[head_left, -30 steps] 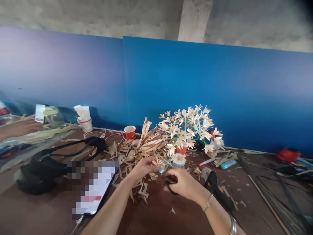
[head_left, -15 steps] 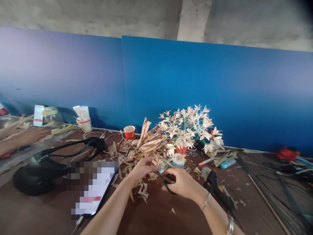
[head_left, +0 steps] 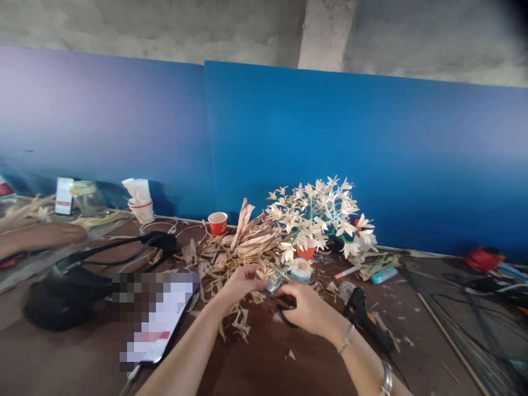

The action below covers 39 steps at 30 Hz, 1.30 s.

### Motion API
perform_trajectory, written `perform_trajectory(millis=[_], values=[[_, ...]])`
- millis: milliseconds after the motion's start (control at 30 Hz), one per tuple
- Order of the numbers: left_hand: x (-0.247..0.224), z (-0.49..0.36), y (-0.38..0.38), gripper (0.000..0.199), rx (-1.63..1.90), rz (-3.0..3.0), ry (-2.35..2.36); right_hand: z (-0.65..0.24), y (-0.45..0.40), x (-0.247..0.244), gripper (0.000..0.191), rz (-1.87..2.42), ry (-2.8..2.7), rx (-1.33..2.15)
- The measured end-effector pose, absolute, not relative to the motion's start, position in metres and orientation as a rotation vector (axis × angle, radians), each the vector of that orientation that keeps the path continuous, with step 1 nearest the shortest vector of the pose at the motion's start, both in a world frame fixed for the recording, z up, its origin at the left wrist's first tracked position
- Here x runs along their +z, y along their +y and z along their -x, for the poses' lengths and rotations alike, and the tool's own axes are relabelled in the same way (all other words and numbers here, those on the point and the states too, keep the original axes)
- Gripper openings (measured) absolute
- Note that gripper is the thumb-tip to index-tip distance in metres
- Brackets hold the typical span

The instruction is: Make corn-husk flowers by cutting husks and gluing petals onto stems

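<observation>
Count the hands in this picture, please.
3: left hand, centre, pinching a pale flower; right hand beside it, holding scissors; a co-worker's hand, far left. Others may be hidden.

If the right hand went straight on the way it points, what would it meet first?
Most likely the left hand, with the pale flower piece it holds; exact depth is unclear.

The site was a craft workshop: husk scraps [head_left: 220,261] littered the table [head_left: 264,357] at 7 o'clock, a glue gun [head_left: 364,319] lay at 4, bare concrete [head_left: 247,33] rose at 12.
</observation>
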<state>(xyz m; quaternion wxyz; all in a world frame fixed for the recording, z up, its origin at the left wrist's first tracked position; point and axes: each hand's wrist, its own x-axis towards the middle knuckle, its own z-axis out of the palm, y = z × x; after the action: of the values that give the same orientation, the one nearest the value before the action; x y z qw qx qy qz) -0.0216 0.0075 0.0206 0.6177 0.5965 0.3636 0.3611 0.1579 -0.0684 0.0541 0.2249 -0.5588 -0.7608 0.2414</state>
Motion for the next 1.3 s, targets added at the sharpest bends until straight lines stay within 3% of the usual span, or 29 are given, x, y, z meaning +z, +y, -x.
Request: perform_trajectory(millis=[267, 633, 933, 1200, 1300], values=[[0.016, 0.023, 0.011, 0.037, 0.945, -1.319, 0.850, -0.160, -0.069, 0.049, 0.021, 1.532, -2.106, 0.631], [0.020, 0.018, 0.005, 0.023, 1.097, -1.553, 0.873, -0.146, -0.079, 0.018, 0.034, 1.826, -1.987, 0.429], [0.014, 0.001, -0.007, 0.011, 1.302, -1.953, 0.887, -0.142, -0.077, 0.006, 0.031, 1.833, -1.905, 0.314], [0.011, -0.006, -0.014, 0.009, 1.278, -2.047, 0.884, -0.151, -0.076, 0.005, 0.043, 1.762, -1.864, 0.598], [0.010, -0.006, -0.014, 0.009, 1.276, -2.029, 0.892, -0.154, -0.077, 0.011, 0.034, 1.619, -1.773, 0.757]])
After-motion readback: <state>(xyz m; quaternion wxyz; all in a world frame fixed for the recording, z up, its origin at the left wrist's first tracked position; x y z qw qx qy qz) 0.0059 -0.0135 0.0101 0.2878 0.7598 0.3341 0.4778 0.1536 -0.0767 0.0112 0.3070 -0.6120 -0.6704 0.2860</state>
